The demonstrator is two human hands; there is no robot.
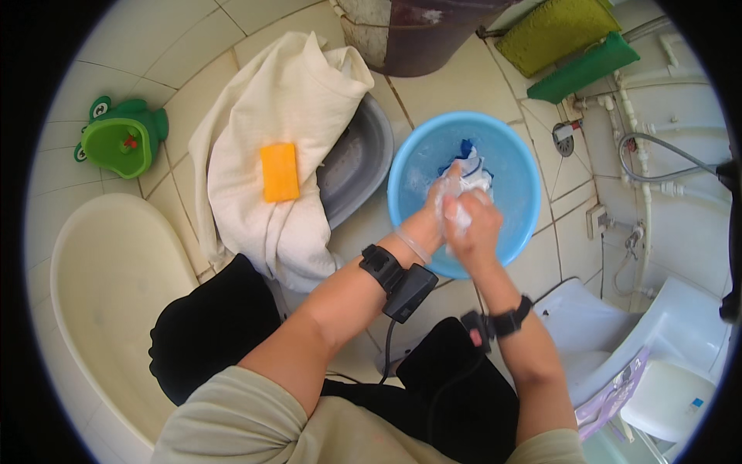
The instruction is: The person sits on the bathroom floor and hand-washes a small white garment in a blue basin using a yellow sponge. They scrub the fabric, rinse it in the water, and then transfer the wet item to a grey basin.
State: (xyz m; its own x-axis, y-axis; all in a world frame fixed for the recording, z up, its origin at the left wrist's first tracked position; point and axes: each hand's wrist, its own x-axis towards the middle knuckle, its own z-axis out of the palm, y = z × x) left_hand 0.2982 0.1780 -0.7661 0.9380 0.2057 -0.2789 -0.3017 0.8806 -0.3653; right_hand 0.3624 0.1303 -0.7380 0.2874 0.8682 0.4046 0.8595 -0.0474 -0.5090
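A light blue plastic basin [524, 191] stands on the tiled floor, with cloudy, sudsy water in it. Over its middle, my left hand [443, 194] and my right hand [475, 223] are pressed together on a wet white cloth with blue trim [478, 174]. White lather covers the fingers, and part of the cloth hangs down into the basin. To the left, an orange bar of soap [280, 173] lies on a cream garment [249, 122]. That garment is draped over a grey basin [371, 156] and hides much of it.
A cream tub [124, 278] and a green frog-shaped potty [119, 145] are at the left. A large dark bucket [417, 40] stands at the top. Green brush-like pads [585, 66], pipes [640, 174], a floor drain [563, 139] and a white basin fixture [666, 330] are at the right.
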